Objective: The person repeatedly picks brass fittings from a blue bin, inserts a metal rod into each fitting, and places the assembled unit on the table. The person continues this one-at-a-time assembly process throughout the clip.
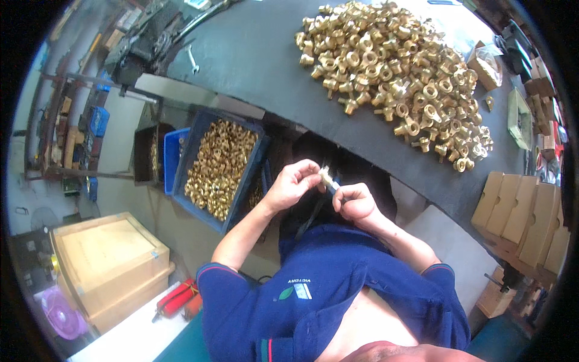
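In front of my body, over my lap, my left hand (294,184) has its fingers and thumb pinched at one end of a small, pale, shiny metal fitting (326,176). My right hand (354,201) is closed round a short dark-blue piece (335,186) that meets the fitting's other side. Whether it is a tool handle or a part I cannot make out. Just beyond my hands lies a large heap of brass fittings (386,66) on the dark worktable (253,57). To my left, a dark-blue crate (242,202) holds many more brass fittings.
A spanner (193,59) lies at the table's far left. Beside the crate stands a bright-blue bin (172,160). A wooden box (111,259) and a red cylinder (175,298) are at the lower left. Cardboard boxes (512,208) line the right, near an open carton (485,66).
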Demonstrator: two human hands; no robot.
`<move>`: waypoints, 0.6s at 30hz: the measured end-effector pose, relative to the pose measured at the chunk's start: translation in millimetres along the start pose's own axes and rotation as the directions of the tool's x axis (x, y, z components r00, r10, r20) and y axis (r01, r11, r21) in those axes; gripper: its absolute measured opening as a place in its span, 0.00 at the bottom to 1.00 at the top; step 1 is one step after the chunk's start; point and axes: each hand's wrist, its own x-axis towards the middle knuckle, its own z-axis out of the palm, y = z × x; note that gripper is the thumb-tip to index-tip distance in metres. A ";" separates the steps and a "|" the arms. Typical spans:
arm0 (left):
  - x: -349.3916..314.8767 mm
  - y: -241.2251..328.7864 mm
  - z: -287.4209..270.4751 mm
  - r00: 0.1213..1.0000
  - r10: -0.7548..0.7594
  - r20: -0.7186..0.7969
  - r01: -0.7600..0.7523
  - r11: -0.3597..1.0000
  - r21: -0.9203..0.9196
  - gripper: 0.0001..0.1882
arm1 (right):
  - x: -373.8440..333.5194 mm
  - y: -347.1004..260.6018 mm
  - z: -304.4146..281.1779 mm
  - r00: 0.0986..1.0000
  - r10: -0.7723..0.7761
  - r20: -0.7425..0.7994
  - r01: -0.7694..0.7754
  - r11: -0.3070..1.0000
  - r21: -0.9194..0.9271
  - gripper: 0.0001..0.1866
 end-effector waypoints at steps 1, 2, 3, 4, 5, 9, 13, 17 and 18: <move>-0.8 -1.9 0.6 1.000 -0.003 0.000 0.003 1.000 -0.014 0.04 | -1.7 -0.9 3.4 0.999 -0.026 -0.029 0.028 0.997 0.075 0.06; 1.5 -2.8 2.1 1.000 -0.001 0.011 0.001 1.000 -0.022 0.04 | -0.2 -0.6 2.5 0.984 -0.175 -0.021 0.174 0.983 -0.053 0.05; 2.7 0.6 4.0 1.000 0.020 0.022 -0.021 1.000 0.012 0.04 | -1.5 0.3 -0.1 0.992 -0.129 0.002 0.129 0.990 0.050 0.05; 5.3 -1.1 4.4 0.998 0.042 0.042 -0.042 0.999 -0.007 0.04 | -2.5 2.1 -3.6 0.996 -0.087 0.031 0.081 0.985 0.151 0.06; 8.0 -2.4 8.5 0.998 0.044 0.048 -0.043 0.999 -0.024 0.04 | -1.5 6.7 -7.9 0.991 -0.123 0.049 0.107 0.963 0.249 0.04; 19.1 0.2 18.0 0.997 0.032 0.068 -0.027 0.996 -0.081 0.05 | -5.7 5.5 -15.6 0.990 -0.139 0.030 0.125 0.950 0.288 0.06; 38.5 17.7 25.3 0.990 0.015 0.141 -0.015 1.000 -0.006 0.06 | -8.9 11.2 -23.5 0.893 -0.443 -0.075 0.442 0.896 -0.034 0.05; 76.6 55.0 36.1 0.981 0.187 0.047 -0.186 0.982 -0.021 0.04 | -32.2 -10.2 -39.9 0.925 -0.361 0.118 0.150 0.632 0.761 0.11; 91.5 70.4 36.8 0.974 0.227 -0.022 -0.228 0.973 -0.035 0.03 | -36.7 -9.4 -44.3 0.901 -0.414 0.126 0.159 0.587 0.794 0.14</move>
